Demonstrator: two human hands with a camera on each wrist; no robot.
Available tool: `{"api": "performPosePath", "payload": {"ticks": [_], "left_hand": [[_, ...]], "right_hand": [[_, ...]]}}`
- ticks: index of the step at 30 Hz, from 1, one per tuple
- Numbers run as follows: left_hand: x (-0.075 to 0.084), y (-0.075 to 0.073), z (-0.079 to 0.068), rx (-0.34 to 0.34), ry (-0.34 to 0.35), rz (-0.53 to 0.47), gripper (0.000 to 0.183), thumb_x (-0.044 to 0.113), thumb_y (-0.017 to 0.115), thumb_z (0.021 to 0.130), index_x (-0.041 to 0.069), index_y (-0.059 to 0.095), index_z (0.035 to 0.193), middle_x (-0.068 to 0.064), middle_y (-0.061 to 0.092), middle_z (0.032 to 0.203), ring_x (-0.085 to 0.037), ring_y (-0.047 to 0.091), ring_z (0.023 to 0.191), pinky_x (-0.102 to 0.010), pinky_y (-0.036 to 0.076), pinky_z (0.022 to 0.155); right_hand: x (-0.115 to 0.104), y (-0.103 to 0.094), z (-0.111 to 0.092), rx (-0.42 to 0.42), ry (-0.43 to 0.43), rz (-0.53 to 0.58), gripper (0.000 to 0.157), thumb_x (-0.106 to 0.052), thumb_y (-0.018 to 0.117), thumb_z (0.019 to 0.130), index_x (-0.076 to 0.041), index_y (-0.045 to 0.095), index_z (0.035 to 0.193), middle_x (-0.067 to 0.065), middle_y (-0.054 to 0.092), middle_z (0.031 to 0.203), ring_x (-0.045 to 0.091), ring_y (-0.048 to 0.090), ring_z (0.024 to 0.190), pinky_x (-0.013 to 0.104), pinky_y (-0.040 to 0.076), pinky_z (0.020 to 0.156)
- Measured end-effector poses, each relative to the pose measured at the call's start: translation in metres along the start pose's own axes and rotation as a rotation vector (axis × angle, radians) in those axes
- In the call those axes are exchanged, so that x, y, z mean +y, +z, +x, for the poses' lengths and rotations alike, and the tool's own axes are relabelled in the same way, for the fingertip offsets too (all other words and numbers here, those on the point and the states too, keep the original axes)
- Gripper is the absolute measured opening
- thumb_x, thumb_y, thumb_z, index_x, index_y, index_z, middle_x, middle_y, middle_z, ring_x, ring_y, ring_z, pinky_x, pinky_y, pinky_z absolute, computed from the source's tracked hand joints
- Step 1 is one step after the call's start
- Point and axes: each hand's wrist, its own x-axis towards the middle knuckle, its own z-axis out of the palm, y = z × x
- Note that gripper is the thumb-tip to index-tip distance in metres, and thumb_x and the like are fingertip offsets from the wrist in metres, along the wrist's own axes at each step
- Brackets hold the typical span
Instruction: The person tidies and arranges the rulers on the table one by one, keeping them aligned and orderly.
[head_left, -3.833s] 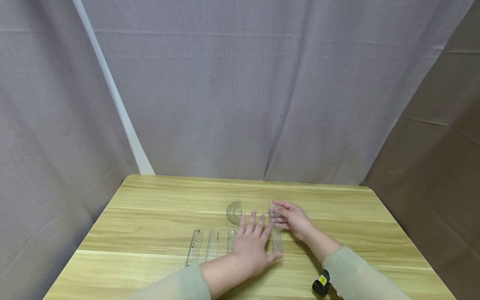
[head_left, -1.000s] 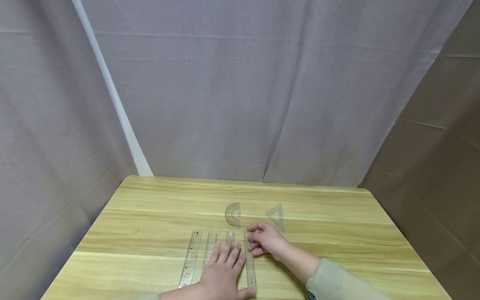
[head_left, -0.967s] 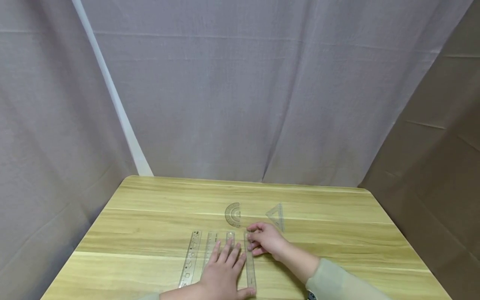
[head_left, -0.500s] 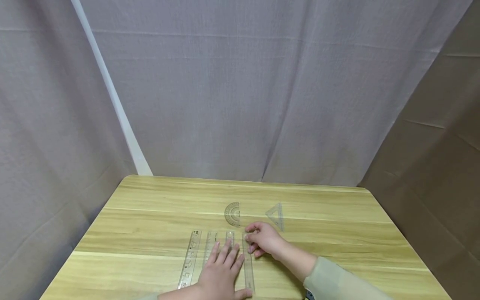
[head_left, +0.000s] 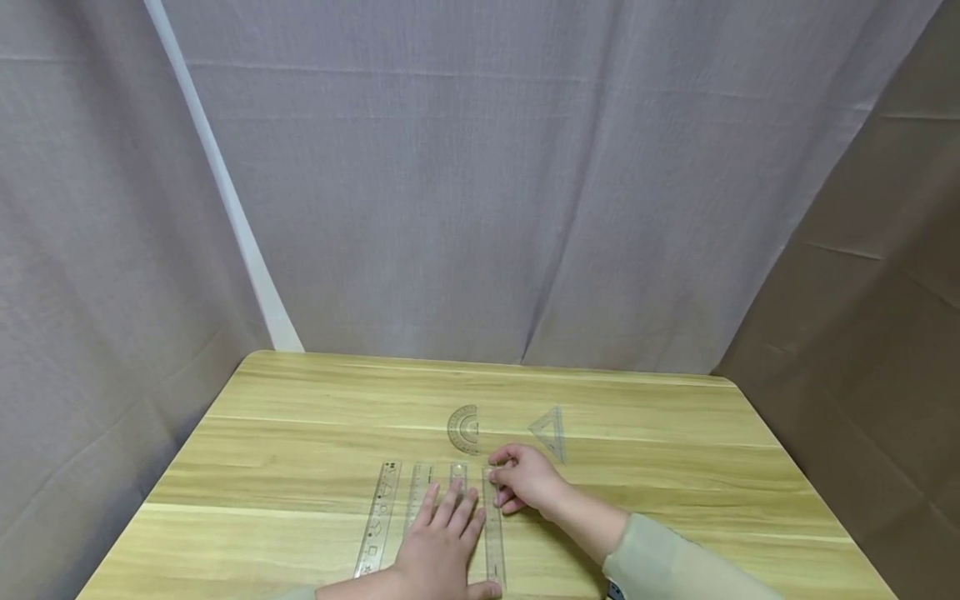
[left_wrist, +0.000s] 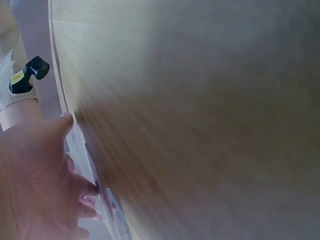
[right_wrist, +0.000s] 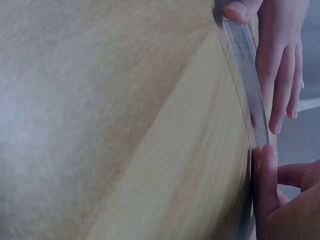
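Observation:
My right hand (head_left: 528,483) pinches the far end of a clear straight ruler (head_left: 493,542), the rightmost in a row. In the right wrist view its fingers sit at the end of that ruler (right_wrist: 250,70). My left hand (head_left: 435,550) lies palm down with fingers spread, its thumb at the ruler's near end and its little finger along the left edge. Beneath the left hand, partly hidden, are a clear ruler (head_left: 420,483) and a narrower one (head_left: 458,472). Farthest left lies a clear stencil ruler (head_left: 377,517) with cut-out shapes.
Beyond the rulers, a clear protractor (head_left: 454,427) lies on the wood-grain table (head_left: 315,417). To its right is a clear set square (head_left: 559,437). Grey curtains (head_left: 420,208) surround the table's back and sides.
Since the oldest frame, both hands have brought the rightmost ruler left and nearer the body, uncovering the set square. During the last second it has shifted slightly left.

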Motion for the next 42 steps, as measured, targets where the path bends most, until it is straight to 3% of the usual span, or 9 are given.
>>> {"api": "performPosePath", "payload": {"ticks": [8, 16, 20, 26, 33, 42], "left_hand": [[0.000, 0.003, 0.000, 0.001, 0.006, 0.010, 0.099, 0.088, 0.013, 0.083, 0.023, 0.042, 0.152, -0.003, 0.030, 0.161, -0.030, 0.020, 0.149, -0.053, 0.018, 0.119], [0.001, 0.006, 0.000, 0.018, 0.014, 0.015, 0.099, 0.087, 0.012, 0.083, 0.022, 0.043, 0.151, -0.003, 0.031, 0.161, -0.031, 0.021, 0.149, -0.053, 0.021, 0.118], [0.002, 0.005, 0.000, 0.003, 0.004, 0.028, 0.099, 0.088, 0.013, 0.082, 0.024, 0.041, 0.152, -0.002, 0.029, 0.161, -0.030, 0.019, 0.150, -0.052, 0.019, 0.119], [0.001, 0.007, -0.001, 0.021, 0.004, 0.021, 0.099, 0.088, 0.013, 0.083, 0.023, 0.042, 0.151, -0.003, 0.031, 0.161, -0.031, 0.020, 0.149, -0.052, 0.020, 0.119], [-0.001, 0.005, -0.001, -0.012, 0.015, -0.017, 0.100, 0.087, 0.013, 0.084, 0.021, 0.042, 0.152, -0.003, 0.030, 0.161, -0.030, 0.020, 0.149, -0.052, 0.020, 0.118], [0.001, 0.000, 0.000, -0.041, 0.004, -0.053, 0.098, 0.088, 0.023, 0.083, 0.020, 0.041, 0.152, -0.004, 0.029, 0.161, -0.030, 0.018, 0.150, -0.053, 0.018, 0.119]], "right_hand": [[0.000, 0.000, 0.000, 0.000, 0.003, -0.012, 0.029, 0.002, 0.062, 0.091, 0.007, 0.056, 0.119, 0.013, 0.060, 0.079, 0.013, 0.061, 0.053, 0.029, 0.057, 0.048], [0.001, -0.006, 0.000, -0.049, 0.000, -0.077, 0.028, -0.001, 0.062, 0.093, 0.004, 0.057, 0.120, 0.012, 0.063, 0.070, 0.012, 0.059, 0.051, 0.023, 0.051, 0.042], [0.000, -0.010, -0.001, -0.081, -0.019, -0.113, 0.032, 0.000, 0.063, 0.091, 0.005, 0.056, 0.122, 0.010, 0.063, 0.075, 0.012, 0.059, 0.052, 0.021, 0.049, 0.043], [-0.004, -0.017, 0.000, -0.135, -0.074, -0.210, 0.038, -0.001, 0.066, 0.088, 0.007, 0.057, 0.124, 0.007, 0.064, 0.079, 0.012, 0.059, 0.054, 0.020, 0.047, 0.043], [-0.003, -0.025, 0.002, -0.160, -0.137, -0.340, 0.043, -0.005, 0.069, 0.086, 0.003, 0.060, 0.127, 0.002, 0.059, 0.076, 0.010, 0.049, 0.053, 0.020, 0.040, 0.042], [-0.007, -0.034, 0.004, -0.218, -0.257, -0.523, 0.046, -0.009, 0.077, 0.084, 0.002, 0.062, 0.126, 0.002, 0.057, 0.087, 0.014, 0.049, 0.073, 0.025, 0.043, 0.064]]}}
